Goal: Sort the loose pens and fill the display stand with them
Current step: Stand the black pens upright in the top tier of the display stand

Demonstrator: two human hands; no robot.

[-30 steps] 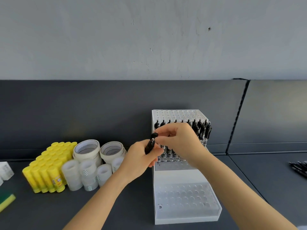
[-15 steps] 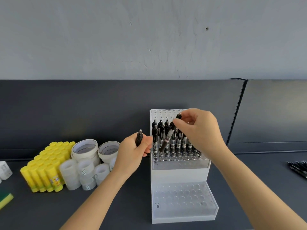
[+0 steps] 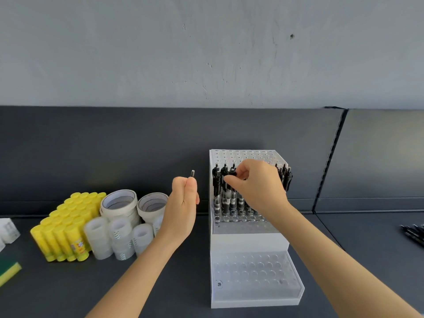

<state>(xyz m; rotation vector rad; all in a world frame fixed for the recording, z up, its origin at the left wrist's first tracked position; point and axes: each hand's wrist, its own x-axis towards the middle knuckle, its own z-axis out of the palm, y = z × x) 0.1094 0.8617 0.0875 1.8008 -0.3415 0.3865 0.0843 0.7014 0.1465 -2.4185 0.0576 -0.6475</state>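
Note:
A clear stepped display stand (image 3: pixel 254 297) stands on the dark shelf, with several black pens (image 3: pixel 218 187) upright in its middle tier. The top and bottom tiers hold none. My right hand (image 3: pixel 257 187) reaches over that tier and pinches the top of one standing pen (image 3: pixel 232 174). Left of the stand, my left hand (image 3: pixel 183 205) grips a pen whose tip (image 3: pixel 192 173) sticks up above the fist. The rest of that pen is hidden in the hand.
Loose black pens (image 3: pixel 414 232) lie at the right edge. Yellow glue sticks (image 3: pixel 64 228), tape rolls (image 3: pixel 119 203) and small clear tape rolls (image 3: pixel 119 237) crowd the left. A green and yellow sponge (image 3: pixel 8 269) lies at far left.
My right hand has lowered its tilted pen upright into the middle tier. My left hand has moved left, away from the stand, still gripping its pen.

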